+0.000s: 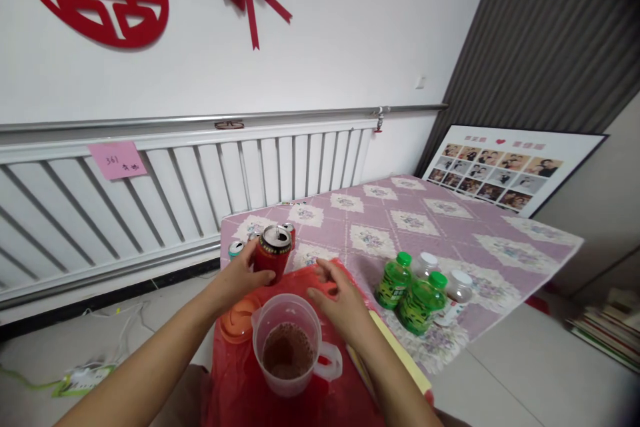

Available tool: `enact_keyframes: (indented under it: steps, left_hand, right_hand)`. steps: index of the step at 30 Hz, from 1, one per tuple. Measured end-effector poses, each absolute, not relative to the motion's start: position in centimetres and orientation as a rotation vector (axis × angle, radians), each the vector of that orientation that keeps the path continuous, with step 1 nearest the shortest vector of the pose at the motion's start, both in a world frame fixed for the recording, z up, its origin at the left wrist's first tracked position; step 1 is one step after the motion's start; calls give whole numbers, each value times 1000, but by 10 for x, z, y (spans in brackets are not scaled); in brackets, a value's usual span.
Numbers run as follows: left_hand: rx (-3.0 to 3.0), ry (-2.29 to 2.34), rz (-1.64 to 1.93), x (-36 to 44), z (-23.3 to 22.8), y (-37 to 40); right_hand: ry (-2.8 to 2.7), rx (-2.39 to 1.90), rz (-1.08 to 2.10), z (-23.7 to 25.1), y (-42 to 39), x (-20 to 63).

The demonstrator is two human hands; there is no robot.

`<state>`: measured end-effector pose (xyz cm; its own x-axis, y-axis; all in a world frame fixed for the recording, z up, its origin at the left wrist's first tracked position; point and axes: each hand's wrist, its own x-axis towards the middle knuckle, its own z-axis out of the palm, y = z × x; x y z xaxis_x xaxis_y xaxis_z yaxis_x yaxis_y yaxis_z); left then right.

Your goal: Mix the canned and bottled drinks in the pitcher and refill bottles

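My left hand [249,271] is wrapped round a red drink can [273,255] with an opened top, held upright at the table's near left. Beside the pitcher, my right hand [343,297] hovers with its fingers apart and slightly curled, holding nothing. Between my forearms stands a clear plastic pitcher [289,347] with brown, bubbly liquid in it and its handle to the right. An orange lid [239,320] lies left of the pitcher on the red plastic sheet [235,387]. More opened cans, including a teal one [236,248], stand behind the held can.
Green-capped bottles [423,303] and white-capped bottles [456,297] stand to the right on the floral tablecloth [370,240]. A yellow pad [400,353] lies under my right forearm. Behind the table runs a white radiator [280,173]; a photo board [505,167] leans at the right.
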<state>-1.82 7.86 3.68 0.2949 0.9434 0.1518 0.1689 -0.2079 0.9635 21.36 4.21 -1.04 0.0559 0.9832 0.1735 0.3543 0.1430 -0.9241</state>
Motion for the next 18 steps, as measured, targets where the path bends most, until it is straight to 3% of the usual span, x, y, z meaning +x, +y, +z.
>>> enact_keyframes:
  steps: [5,11,18]
  left_hand:
    - [1295,829,1049,8,16,101]
    - [1256,690,1029,11,-4,126]
    - [1168,1448,1426,-35,-67,94]
  right_hand:
    - [-1608,-1231,958,19,85,191]
    - [-1618,-1083,1066,2,111,179]
    - [-1430,-1314,955,-62,168,225]
